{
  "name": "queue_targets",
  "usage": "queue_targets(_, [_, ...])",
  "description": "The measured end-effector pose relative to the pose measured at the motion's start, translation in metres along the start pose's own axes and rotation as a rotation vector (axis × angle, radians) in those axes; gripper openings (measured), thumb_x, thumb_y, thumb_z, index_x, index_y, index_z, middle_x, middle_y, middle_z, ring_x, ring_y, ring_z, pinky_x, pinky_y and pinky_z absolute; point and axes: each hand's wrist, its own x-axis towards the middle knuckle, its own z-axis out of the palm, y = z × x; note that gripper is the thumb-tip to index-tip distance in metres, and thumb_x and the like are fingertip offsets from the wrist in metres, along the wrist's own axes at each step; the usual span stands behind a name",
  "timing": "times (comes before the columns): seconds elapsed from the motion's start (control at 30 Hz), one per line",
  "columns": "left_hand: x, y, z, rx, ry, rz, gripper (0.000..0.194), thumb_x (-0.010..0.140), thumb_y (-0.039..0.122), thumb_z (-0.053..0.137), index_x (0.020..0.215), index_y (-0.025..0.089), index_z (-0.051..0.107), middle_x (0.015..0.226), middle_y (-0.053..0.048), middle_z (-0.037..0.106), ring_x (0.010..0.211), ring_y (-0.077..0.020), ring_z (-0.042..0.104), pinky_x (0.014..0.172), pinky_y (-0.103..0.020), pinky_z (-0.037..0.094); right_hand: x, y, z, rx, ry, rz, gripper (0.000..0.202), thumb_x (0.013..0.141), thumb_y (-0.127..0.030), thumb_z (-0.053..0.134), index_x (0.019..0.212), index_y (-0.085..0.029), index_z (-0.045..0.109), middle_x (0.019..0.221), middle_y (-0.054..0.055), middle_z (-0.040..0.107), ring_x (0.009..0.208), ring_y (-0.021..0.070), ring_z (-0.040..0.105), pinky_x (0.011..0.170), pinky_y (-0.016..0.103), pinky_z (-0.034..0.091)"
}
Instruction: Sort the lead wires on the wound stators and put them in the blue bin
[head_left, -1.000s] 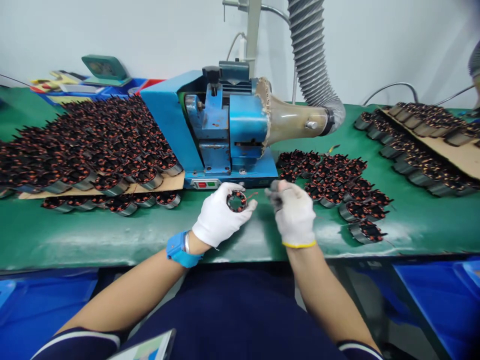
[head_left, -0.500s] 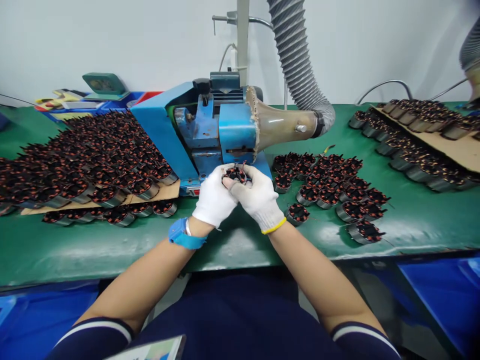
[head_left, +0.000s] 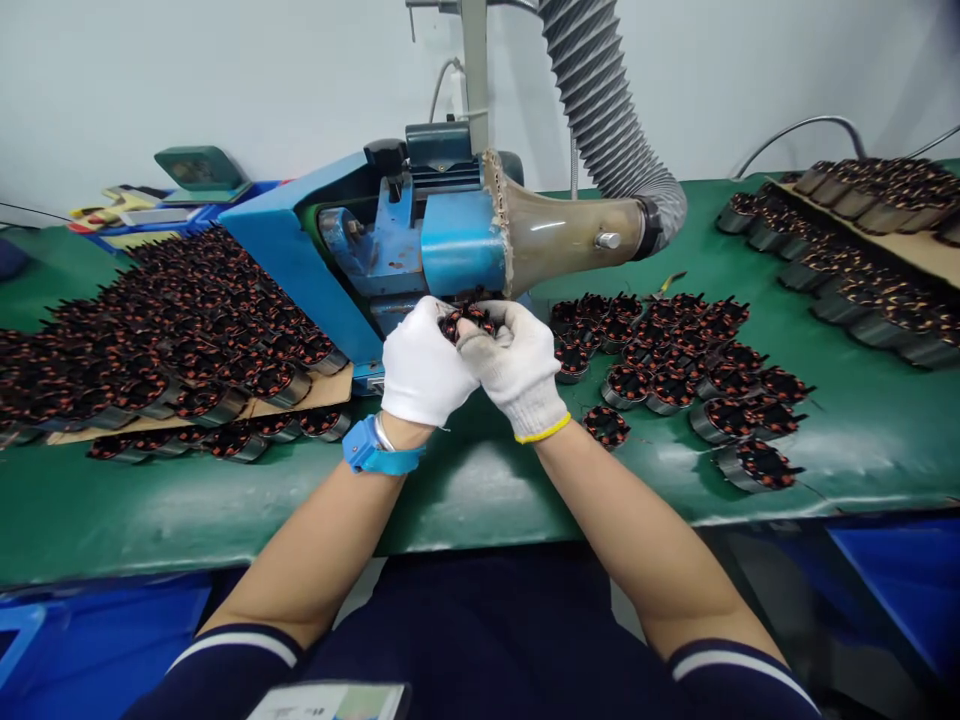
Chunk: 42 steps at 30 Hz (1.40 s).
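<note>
Both my hands, in white knit gloves, grip one motor stator, a ring with black and copper-red windings. My left hand wraps its left side. My right hand closes on its right side, thumb across the front. Fingers and gloves cover much of the stator. It is held right under the blue guard of a belt-and-motor machine; whether it touches the machine I cannot tell. A blue wrist strap sits on my left wrist.
Stacked stators on cardboard crowd the left. Loose stators stand at right, and more on a stacked board at far right. A grey duct hose joins the machine's funnel. The green tabletop ends close to my body.
Both hands have moved the stator forward and up, closer beneath the machine's guard. The view has shifted and turned slightly. My grip on the stator continues.
</note>
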Motion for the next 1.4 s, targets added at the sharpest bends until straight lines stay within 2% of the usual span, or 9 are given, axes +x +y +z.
queue_targets(0.37, [0.006,0.006,0.000,-0.001,0.017,-0.037,0.030,0.070,0.050,0.061,0.076,0.023,0.051,0.071,-0.004,0.064,0.072,-0.0247,0.065,0.073,-0.036,0.051,0.004,-0.002,0.004,0.035,0.011,0.046,0.038,0.068,-0.050,0.068,0.083,-0.016,0.066,0.070,0.001,0.066,0.063,0.0130,0.059,0.061,0.026,0.053])
queue_targets(0.53, [-0.011,-0.009,0.000,-0.060,0.023,0.042,0.033,0.067,0.047,0.066,0.083,0.022,0.053,0.079,-0.004,0.067,0.075,-0.0238,0.066,0.073,-0.035,0.052,-0.016,0.001,0.001,-0.059,0.027,0.043,0.041,0.065,-0.046,0.070,0.094,-0.017,0.067,0.078,0.003,0.070,0.068,0.0167,0.064,0.067,0.030,0.056])
queue_targets(0.73, [-0.047,-0.027,-0.014,-0.407,-0.031,0.205,0.043,0.065,0.037,0.071,0.099,0.022,0.052,0.098,-0.004,0.066,0.090,-0.0206,0.066,0.084,-0.035,0.055,-0.053,0.003,-0.024,-0.318,-0.139,-0.437,0.063,0.063,-0.057,0.074,0.110,-0.017,0.061,0.109,0.012,0.068,0.099,0.0262,0.067,0.089,0.039,0.055])
queue_targets(0.83, [-0.051,-0.024,-0.021,-0.502,-0.104,0.072,0.047,0.063,0.036,0.076,0.099,0.021,0.050,0.096,-0.005,0.064,0.088,-0.0209,0.066,0.085,-0.038,0.056,-0.052,0.005,-0.030,-0.381,-0.171,-0.701,0.073,0.061,-0.064,0.072,0.113,-0.015,0.058,0.113,0.016,0.065,0.108,0.0296,0.063,0.099,0.046,0.049])
queue_targets(0.9, [-0.049,-0.023,-0.026,-0.650,-0.269,-0.044,0.047,0.066,0.035,0.074,0.103,0.020,0.050,0.101,-0.007,0.064,0.095,-0.0228,0.065,0.088,-0.040,0.055,-0.048,0.009,-0.030,-0.439,-0.179,-0.772,0.079,0.060,-0.066,0.072,0.117,-0.014,0.056,0.114,0.017,0.064,0.109,0.0309,0.062,0.105,0.050,0.044])
queue_targets(1.0, [-0.046,-0.028,-0.033,-1.048,-0.584,-0.212,0.056,0.070,0.034,0.070,0.121,0.021,0.051,0.124,-0.010,0.061,0.120,-0.0301,0.057,0.099,-0.045,0.049,-0.044,0.013,-0.029,-0.576,-0.199,-0.733,0.076,0.066,-0.063,0.069,0.122,-0.015,0.054,0.118,0.016,0.063,0.110,0.0323,0.060,0.107,0.055,0.038])
queue_targets(1.1, [-0.047,-0.034,-0.038,-1.460,-0.763,-0.356,0.065,0.070,0.035,0.067,0.131,0.021,0.049,0.137,-0.010,0.054,0.135,-0.0357,0.043,0.109,-0.052,0.039,-0.043,0.014,-0.030,-0.623,-0.221,-0.676,0.064,0.074,-0.054,0.067,0.123,-0.015,0.054,0.120,0.016,0.061,0.111,0.0327,0.058,0.105,0.056,0.040])
queue_targets(1.27, [-0.046,-0.039,-0.039,-1.759,-0.783,-0.477,0.059,0.068,0.026,0.064,0.126,0.021,0.057,0.140,-0.008,0.053,0.140,-0.0344,0.036,0.114,-0.052,0.032,-0.043,0.011,-0.033,-0.557,-0.205,-0.760,0.058,0.081,-0.044,0.064,0.128,-0.014,0.050,0.117,0.017,0.062,0.108,0.0301,0.061,0.100,0.053,0.047])
queue_targets(1.4, [-0.045,-0.039,-0.034,-1.604,-0.707,-0.444,0.063,0.065,0.015,0.070,0.126,0.026,0.057,0.147,-0.001,0.046,0.141,-0.0276,0.036,0.113,-0.041,0.037,-0.043,0.009,-0.035,-0.588,-0.191,-0.843,0.050,0.082,-0.035,0.065,0.125,-0.012,0.054,0.115,0.018,0.064,0.107,0.0306,0.062,0.100,0.054,0.046])
